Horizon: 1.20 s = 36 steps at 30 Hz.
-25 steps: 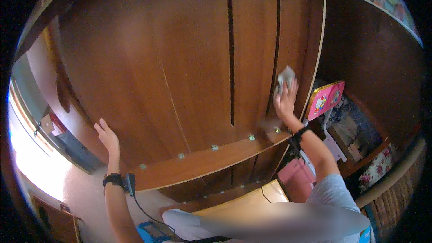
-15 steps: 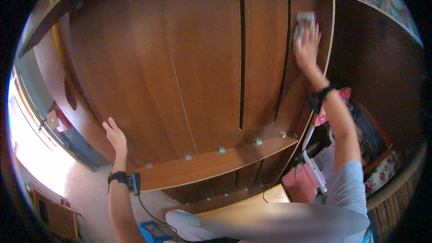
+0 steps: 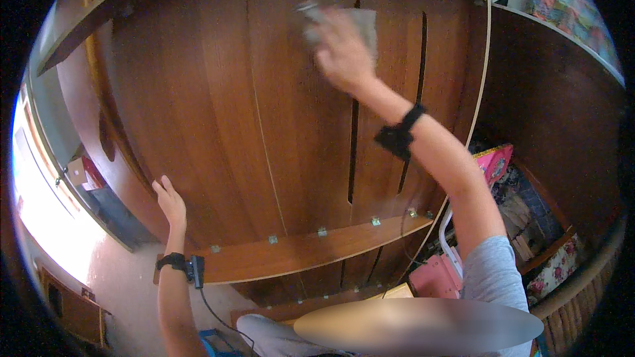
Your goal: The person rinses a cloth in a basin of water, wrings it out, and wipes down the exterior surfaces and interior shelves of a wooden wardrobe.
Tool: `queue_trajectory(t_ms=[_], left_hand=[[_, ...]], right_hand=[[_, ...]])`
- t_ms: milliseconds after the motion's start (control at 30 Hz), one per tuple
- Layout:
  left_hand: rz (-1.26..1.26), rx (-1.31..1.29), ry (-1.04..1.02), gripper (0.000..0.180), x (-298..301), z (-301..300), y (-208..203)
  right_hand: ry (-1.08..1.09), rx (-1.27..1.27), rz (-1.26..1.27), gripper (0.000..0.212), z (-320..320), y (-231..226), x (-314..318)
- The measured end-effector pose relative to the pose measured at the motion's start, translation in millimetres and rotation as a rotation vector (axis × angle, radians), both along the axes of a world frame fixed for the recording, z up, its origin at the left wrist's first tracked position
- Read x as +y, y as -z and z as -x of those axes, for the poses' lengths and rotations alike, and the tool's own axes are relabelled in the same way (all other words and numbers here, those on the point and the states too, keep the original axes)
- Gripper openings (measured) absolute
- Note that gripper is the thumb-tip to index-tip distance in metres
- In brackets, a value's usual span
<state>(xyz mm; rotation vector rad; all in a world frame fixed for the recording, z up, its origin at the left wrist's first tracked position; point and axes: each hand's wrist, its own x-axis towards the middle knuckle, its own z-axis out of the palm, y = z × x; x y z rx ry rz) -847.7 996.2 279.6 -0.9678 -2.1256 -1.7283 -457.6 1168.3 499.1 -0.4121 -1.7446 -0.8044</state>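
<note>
Filling most of the frame, a tall wooden wardrobe (image 3: 218, 112) of reddish-brown panels, dark vertical slots right of centre, a lighter horizontal rail (image 3: 311, 251) with small metal fittings across the lower middle. At right edge, dark open shelving (image 3: 562, 132) with patterned fabrics and a pink bag (image 3: 495, 162) tucked in below. Along the left edge, sunlit floor (image 3: 79, 251). Upper centre of the frame, right hand (image 3: 340, 56), black band at the wrist, fingers spread and pressed flat on a grey cloth (image 3: 360, 23) against the wardrobe panel. Lower left, left hand (image 3: 170, 201), also banded, open with fingers together, palm resting against the wood just above the rail, holding nothing.
</note>
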Motion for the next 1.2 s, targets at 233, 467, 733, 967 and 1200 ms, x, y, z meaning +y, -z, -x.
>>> queue_trajectory(t_ms=[233,467,733,967,1200], left_hand=[[0.054,0.023,0.08,0.047,-15,-2,-14],[0.122,-0.057,0.127,0.052,-16,-2,-12],[0.086,-0.054,0.199,0.057,-17,0,-11],[0.124,-0.06,0.249,0.065,-23,2,-16],[0.157,-0.114,0.283,0.067,-19,8,-13]], right_hand=[[-0.154,-0.616,-0.151,0.04,98,-8,-33],[0.273,0.027,0.155,0.04,-34,-48,10],[0.337,0.37,-0.003,0.049,-28,-38,25],[0.238,-0.017,-0.079,0.048,139,-36,-25],[0.051,-0.244,-0.157,0.052,221,-6,-73]])
